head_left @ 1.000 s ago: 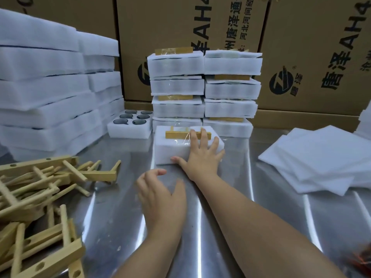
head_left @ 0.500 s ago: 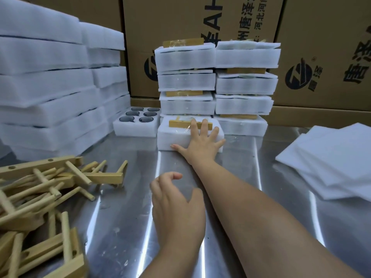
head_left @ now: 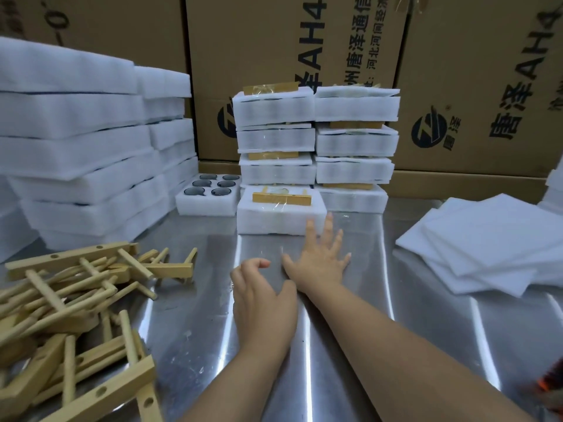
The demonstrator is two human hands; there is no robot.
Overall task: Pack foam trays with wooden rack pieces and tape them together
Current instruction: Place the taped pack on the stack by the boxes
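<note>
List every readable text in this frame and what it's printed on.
"AH4", large, sideways: middle cardboard box.
"唐泽通信": same box.
"河北河间经济", smaller, running off the top edge: same box.
"唐泽 AH4": right cardboard box.
"唐泽", small, beside the round logo: right box.
"-0", cut off: left cardboard box.
Other small print on the boxes is too cropped to read.
</note>
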